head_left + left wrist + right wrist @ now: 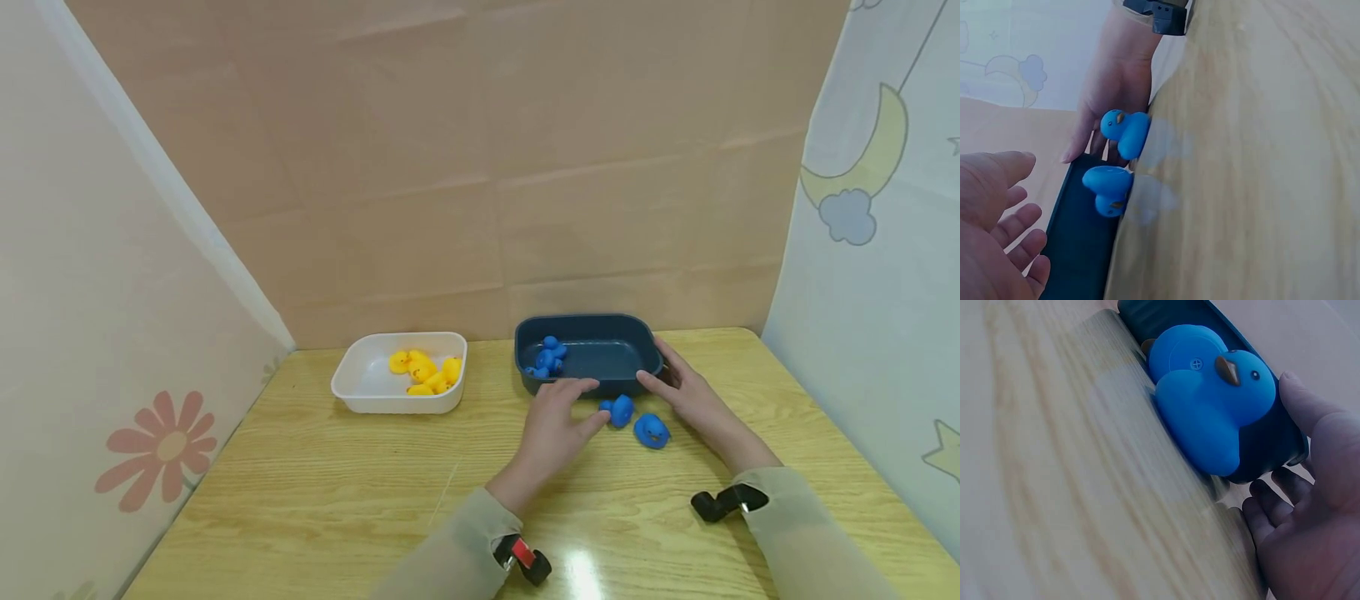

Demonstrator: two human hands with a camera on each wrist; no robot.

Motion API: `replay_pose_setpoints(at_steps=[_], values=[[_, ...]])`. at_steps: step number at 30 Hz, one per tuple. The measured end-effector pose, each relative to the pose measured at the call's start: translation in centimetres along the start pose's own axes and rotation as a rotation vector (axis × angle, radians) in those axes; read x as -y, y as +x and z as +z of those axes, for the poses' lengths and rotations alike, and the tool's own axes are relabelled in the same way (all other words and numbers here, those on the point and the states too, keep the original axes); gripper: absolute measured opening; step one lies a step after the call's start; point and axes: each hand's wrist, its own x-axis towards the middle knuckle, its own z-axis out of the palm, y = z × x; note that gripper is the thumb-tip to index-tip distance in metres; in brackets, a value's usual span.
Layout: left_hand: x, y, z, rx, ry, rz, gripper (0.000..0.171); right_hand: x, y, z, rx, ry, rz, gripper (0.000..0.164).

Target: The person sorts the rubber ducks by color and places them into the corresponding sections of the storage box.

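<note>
Two blue rubber ducks lie on the table in front of a dark blue tray (607,385). One duck (621,411) is tipped over; the other duck (652,432) sits nearer, at its right. My left hand (555,425) hovers by the tipped duck, fingers loosely spread before the tray's front wall, holding nothing. At the tray's right end, my right hand (693,404) grips the corner, thumb at the front rim and fingers along the end wall. Several blue ducks (550,358) lie inside the tray's left part. The right wrist view shows the upright duck (1200,419) close up.
Left of the dark tray stands a white tray (360,402) with several yellow ducks (422,368) in it. Both trays stand on the wooden table (360,500) near the brown back wall (412,275). Patterned side panels (847,333) border the table.
</note>
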Motion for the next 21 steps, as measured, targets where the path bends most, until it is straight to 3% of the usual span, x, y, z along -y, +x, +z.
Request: replay_pose_setpoints(at_steps=[7, 21], values=[[-0.1, 0.4, 1.3, 0.041, 0.009, -0.03, 0.043, 0.0, 0.2, 0.0, 0.001, 0.002, 0.003, 0.097], [0.0, 0.7, 3.0, 0.061, -0.02, -0.083, 0.045, 0.0, 0.1, 0.0, -0.004, -0.003, 0.003, 0.096]])
